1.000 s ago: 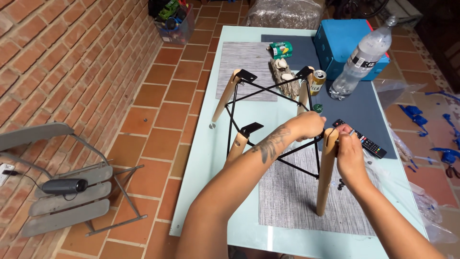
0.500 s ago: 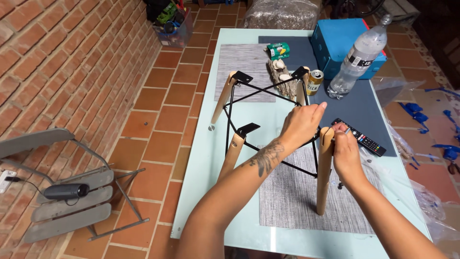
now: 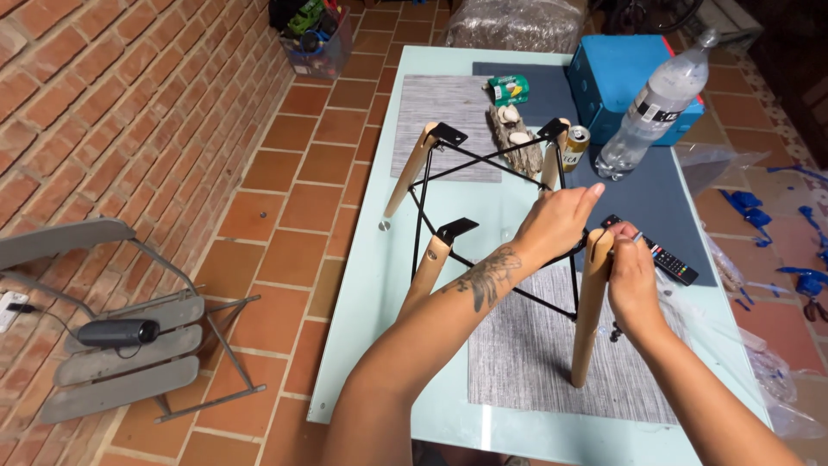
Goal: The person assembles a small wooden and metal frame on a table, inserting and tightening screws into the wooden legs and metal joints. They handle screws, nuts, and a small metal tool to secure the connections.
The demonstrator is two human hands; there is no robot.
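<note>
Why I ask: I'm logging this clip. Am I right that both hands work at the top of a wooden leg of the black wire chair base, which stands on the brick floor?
Not quite: the head view shows the black wire chair base standing on the pale glass table, not the brick floor. The left hand and right hand are indeed at the top of the near wooden leg.

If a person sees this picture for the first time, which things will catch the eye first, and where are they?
In the middle of the glass table stands a chair base of four wooden legs joined by black metal rods. The left hand rests on the rods, while the right hand grasps the top of the nearest leg. Behind them, at the far right, a clear plastic bottle leans against a blue box.
</note>
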